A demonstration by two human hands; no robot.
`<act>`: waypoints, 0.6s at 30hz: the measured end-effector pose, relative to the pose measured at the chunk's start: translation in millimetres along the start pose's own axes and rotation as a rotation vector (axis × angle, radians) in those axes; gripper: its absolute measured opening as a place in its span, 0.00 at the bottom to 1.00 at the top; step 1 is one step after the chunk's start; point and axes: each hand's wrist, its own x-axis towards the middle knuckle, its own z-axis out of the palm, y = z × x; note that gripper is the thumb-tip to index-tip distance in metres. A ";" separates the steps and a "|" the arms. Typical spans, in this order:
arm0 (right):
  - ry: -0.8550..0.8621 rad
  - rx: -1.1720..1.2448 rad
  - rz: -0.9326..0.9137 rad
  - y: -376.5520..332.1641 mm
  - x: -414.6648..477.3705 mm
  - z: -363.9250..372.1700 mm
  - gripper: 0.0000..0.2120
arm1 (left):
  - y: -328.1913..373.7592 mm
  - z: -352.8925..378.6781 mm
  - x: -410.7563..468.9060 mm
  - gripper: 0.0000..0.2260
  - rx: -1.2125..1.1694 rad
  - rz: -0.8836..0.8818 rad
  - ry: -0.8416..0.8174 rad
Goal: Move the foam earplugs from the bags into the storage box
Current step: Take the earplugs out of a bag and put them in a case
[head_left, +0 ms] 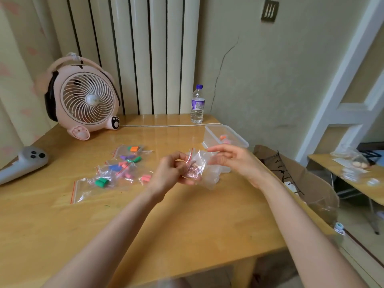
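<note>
My left hand (173, 170) grips a small clear zip bag (197, 167) with a red seal strip, held above the table's middle; pinkish earplugs show blurred inside it. My right hand (234, 160) hovers just right of the bag with fingers spread and relaxed, near its far edge; whether it touches the bag I cannot tell. The clear plastic storage box (209, 135) stands behind my right hand with a few orange and pink earplugs (224, 139) in it. Several more bags of coloured earplugs (122, 166) lie to the left on the wooden table (187, 221).
A pink desk fan (83, 98) stands at the back left, its white cord (170, 125) running along the back edge. A water bottle (197, 104) stands behind the box. A grey controller (22, 163) lies at the left edge. A cardboard box (301, 179) sits beyond the table's right edge.
</note>
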 end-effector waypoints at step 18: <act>0.301 0.007 0.253 62.5 -196.0 -74.5 0.06 | 0.8 138.4 -54.3 0.07 0.065 0.120 -0.287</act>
